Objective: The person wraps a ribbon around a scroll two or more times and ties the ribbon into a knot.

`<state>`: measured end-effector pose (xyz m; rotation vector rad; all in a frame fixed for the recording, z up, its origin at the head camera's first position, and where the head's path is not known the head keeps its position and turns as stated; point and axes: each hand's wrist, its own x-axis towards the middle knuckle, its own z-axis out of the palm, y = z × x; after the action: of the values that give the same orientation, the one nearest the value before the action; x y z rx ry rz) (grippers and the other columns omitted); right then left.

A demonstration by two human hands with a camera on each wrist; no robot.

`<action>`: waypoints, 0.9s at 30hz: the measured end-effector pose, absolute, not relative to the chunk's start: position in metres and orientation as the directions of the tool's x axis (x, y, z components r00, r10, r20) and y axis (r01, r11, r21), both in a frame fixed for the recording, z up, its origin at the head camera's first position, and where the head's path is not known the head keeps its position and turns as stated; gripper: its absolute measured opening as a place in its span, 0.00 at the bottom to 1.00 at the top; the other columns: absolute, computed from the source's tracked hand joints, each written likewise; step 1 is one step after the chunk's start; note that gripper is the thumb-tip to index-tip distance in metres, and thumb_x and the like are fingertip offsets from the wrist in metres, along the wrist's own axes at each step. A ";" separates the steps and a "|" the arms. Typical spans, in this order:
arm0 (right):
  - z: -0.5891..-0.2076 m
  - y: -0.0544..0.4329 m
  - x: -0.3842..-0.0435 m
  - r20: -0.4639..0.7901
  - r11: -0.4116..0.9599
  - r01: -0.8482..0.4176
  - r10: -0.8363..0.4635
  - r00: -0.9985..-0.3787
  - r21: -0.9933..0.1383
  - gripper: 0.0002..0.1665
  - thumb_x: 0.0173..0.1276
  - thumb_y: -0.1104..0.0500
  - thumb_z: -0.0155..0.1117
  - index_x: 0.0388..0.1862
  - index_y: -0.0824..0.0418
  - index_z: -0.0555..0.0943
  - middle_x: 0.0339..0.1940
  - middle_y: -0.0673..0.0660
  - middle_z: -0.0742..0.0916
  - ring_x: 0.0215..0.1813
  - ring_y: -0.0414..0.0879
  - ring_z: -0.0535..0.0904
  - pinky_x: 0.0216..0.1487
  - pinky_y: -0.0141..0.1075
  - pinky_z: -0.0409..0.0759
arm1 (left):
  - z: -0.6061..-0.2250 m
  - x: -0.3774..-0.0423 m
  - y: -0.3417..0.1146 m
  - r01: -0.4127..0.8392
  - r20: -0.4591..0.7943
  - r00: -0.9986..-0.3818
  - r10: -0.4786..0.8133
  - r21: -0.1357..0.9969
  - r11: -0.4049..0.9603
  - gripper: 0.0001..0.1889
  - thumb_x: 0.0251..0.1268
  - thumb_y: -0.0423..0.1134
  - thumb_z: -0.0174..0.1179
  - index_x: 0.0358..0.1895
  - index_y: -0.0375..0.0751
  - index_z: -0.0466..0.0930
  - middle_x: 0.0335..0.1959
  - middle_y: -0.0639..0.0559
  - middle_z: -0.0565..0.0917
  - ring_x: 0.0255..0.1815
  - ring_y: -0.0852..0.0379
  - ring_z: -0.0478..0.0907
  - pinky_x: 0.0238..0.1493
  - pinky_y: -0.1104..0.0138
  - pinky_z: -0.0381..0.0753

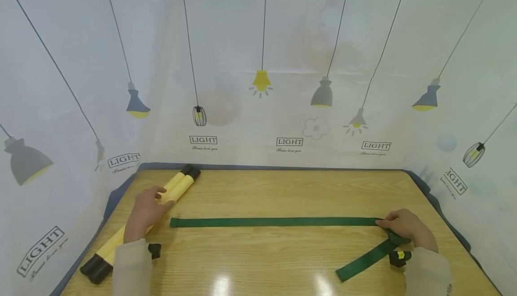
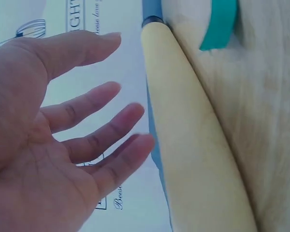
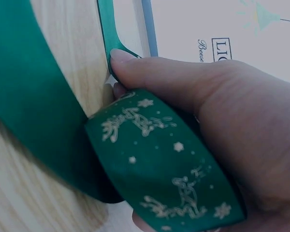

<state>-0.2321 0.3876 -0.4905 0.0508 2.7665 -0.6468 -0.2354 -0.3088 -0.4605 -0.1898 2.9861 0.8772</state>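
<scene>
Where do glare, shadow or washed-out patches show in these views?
Head view: two bright glare spots on the near part of the table; left wrist view: soft shadow along the yellow tube; right wrist view: printed lamp looks washed out, green ribbon's pattern readable.

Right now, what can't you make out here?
Head view: middle of the yellow rods, behind left hand and sleeve.
Head view: whole shape of the black object, partly behind that sleeve.
Right wrist view: fingers of the right hand, mostly behind green ribbon.
Left wrist view: the ribbon's remainder, cut by the top edge.
</scene>
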 end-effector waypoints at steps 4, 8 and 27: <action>-0.491 0.388 -0.232 -0.288 0.900 0.098 -0.032 -0.957 -0.426 0.28 0.73 0.42 0.64 0.45 0.68 0.86 0.49 0.72 0.86 0.48 0.59 0.81 0.52 0.57 0.80 | -0.469 -0.238 -0.313 -0.119 -0.044 -0.993 -0.113 0.516 0.848 0.38 0.68 0.45 0.65 0.73 0.28 0.62 0.66 0.20 0.67 0.68 0.23 0.58 0.64 0.33 0.68; -0.493 0.389 -0.233 -0.283 0.901 0.094 -0.034 -0.959 -0.424 0.28 0.73 0.42 0.64 0.45 0.69 0.86 0.50 0.73 0.85 0.48 0.60 0.82 0.52 0.57 0.80 | -0.479 -0.240 -0.318 -0.137 -0.061 -0.991 -0.123 0.498 0.856 0.45 0.65 0.46 0.67 0.78 0.29 0.55 0.71 0.19 0.59 0.73 0.19 0.48 0.69 0.29 0.58; -0.490 0.386 -0.231 -0.293 0.895 0.118 -0.015 -0.956 -0.430 0.29 0.73 0.42 0.65 0.46 0.70 0.85 0.48 0.70 0.86 0.45 0.56 0.81 0.50 0.55 0.80 | -0.489 -0.239 -0.309 -0.244 -0.058 -0.969 -0.242 0.405 0.881 0.44 0.67 0.49 0.62 0.76 0.23 0.55 0.67 0.17 0.67 0.66 0.18 0.66 0.62 0.29 0.66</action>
<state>-0.2309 0.3857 -0.4901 0.0771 2.7711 -0.6552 -0.2385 -0.3093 -0.4894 -0.3926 3.0412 0.6555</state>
